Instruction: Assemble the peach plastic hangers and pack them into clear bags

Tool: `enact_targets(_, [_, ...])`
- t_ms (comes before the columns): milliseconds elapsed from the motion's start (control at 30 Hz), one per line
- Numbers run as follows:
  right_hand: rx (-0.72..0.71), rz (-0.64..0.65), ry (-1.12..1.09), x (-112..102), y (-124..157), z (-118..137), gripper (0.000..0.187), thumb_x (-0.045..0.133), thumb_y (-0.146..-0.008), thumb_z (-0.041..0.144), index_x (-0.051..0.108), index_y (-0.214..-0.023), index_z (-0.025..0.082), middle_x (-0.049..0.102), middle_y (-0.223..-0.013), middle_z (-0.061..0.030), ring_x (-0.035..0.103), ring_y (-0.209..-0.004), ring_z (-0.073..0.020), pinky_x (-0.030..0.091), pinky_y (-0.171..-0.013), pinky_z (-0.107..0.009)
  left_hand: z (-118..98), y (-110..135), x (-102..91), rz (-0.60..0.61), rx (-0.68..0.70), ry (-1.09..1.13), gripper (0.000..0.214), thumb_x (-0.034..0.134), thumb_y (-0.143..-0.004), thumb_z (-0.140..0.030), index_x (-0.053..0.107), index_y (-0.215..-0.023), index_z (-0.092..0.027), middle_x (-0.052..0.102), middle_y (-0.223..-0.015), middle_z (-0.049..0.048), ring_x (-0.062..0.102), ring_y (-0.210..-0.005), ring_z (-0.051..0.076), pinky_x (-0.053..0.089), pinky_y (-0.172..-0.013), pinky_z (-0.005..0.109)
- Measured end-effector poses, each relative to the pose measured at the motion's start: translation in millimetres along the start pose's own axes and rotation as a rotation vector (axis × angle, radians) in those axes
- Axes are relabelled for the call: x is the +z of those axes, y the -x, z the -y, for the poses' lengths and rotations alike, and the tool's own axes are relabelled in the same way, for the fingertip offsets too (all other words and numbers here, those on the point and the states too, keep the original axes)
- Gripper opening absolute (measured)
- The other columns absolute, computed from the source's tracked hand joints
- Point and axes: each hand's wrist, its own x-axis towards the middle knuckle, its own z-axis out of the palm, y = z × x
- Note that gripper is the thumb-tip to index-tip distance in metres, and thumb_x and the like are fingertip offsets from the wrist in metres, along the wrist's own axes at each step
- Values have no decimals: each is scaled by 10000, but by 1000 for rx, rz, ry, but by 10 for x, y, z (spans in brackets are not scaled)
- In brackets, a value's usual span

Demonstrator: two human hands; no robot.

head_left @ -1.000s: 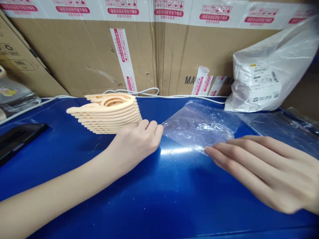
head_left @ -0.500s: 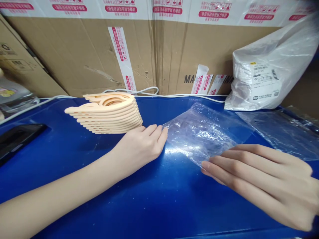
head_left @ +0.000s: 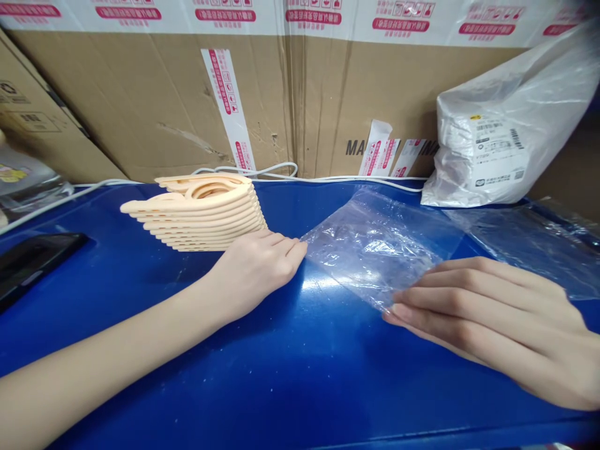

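Observation:
A clear plastic bag (head_left: 375, 244) lies flat on the blue table (head_left: 281, 375). My left hand (head_left: 253, 269) rests on the table with its fingertips at the bag's left corner, fingers together and holding nothing I can make out. Just behind that hand stands a stack of several peach plastic hangers (head_left: 201, 212). My right hand (head_left: 492, 325) lies with fingers stretched out flat, the fingertips pressing on the bag's near right edge.
Taped cardboard boxes (head_left: 290, 94) form a wall behind the table. A white plastic parcel (head_left: 501, 144) leans at the back right, with more clear bags (head_left: 534, 244) below it. A black phone (head_left: 32, 259) lies at the left. White cables (head_left: 262, 172) run along the back edge.
My right hand slid down and left, then drew back slightly to the right along the bag's edge. My left hand's fingers flattened against the bag's corner. The hangers stayed put.

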Motion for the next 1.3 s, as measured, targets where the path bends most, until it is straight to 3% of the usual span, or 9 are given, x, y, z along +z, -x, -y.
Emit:
enact_targets(233, [-52, -10, 56, 121, 78, 85, 439, 303, -1001, 34, 704, -945, 202, 765, -928, 1, 698, -899, -106, 542, -868, -252, 13, 22, 68, 77, 1, -34, 458, 262, -933, 38, 652, -1165, -25, 718, -1143, 183, 729, -962, 238, 588, -798, 337])
enact_targets(500, [-16, 127, 51, 134, 153, 169, 438, 283, -994, 34, 671, -1100, 206, 760, -1029, -22, 698, -911, -155, 545, -719, -331, -138, -16, -24, 66, -65, 99, 433, 358, -907, 2, 596, -1265, -47, 644, -1290, 157, 664, -1065, 279, 571, -826, 393])
enact_targets(667, [-164, 174, -111, 137, 1, 0, 341, 431, -1028, 348, 634, -1190, 128, 742, -1090, -61, 679, -975, -167, 540, -798, -316, -264, -29, -57, 122, -146, 305, 359, 391, -1004, -258, 640, -1182, -72, 684, -1179, 154, 661, -1027, 295, 561, -829, 441])
enact_targets(733, [-48, 191, -90, 103, -77, -153, 315, 433, -1026, 325, 631, -1179, 133, 743, -1045, -69, 684, -924, -164, 533, -760, -309, -262, -6, -48, 171, -200, 340, 442, 379, -1019, -401, 634, -1184, -80, 655, -1236, 174, 641, -1086, 315, 547, -871, 470])
enact_targets(833, [329, 268, 51, 46, -114, -463, 236, 442, -1005, 225, 646, -1102, 158, 728, -1026, -80, 691, -897, -176, 527, -728, -307, -233, 40, -30, 257, -236, 397, 614, 339, -993, -577, 558, -1295, -90, 530, -1414, 205, 535, -1273, 345, 483, -995, 512])
enact_targets(933, [576, 471, 166, 41, -39, -770, 210, 470, -986, 234, 636, -1107, 190, 743, -956, -61, 697, -763, -195, 495, -661, -342, -211, 62, -22, 356, -275, 473, 857, 318, -893, -767, 444, -1413, -97, 356, -1544, 224, 353, -1423, 371, 353, -1117, 561])
enact_targets(1067, [713, 505, -93, 91, 46, -987, 218, 476, -970, 277, 644, -1033, 154, 727, -828, -64, 630, -617, -126, 477, -601, -284, -189, 30, -52, 489, -311, 560, 1025, 359, -790, -866, 344, -1490, -117, 197, -1608, 214, 162, -1487, 391, 225, -1171, 601])
enact_targets(1200, [970, 537, -507, 102, 27, -1010, 579, 311, -987, 550, 705, -843, 151, 707, -713, -71, 554, -536, -117, 461, -539, -276, -139, -7, -109, 624, -331, 649, 1046, 369, -810, -840, 147, -1569, -156, 35, -1639, 161, 12, -1501, 378, 162, -1182, 612])
enact_targets(1300, [1003, 730, -655, 73, 22, -1008, 484, 515, -893, 591, 724, -754, 178, 687, -688, -42, 513, -552, -118, 381, -501, -264, -83, 1, -135, 714, -355, 703, 1033, 353, -820, -834, 14, -1575, -217, -109, -1630, 67, -93, -1487, 374, 116, -1192, 605])
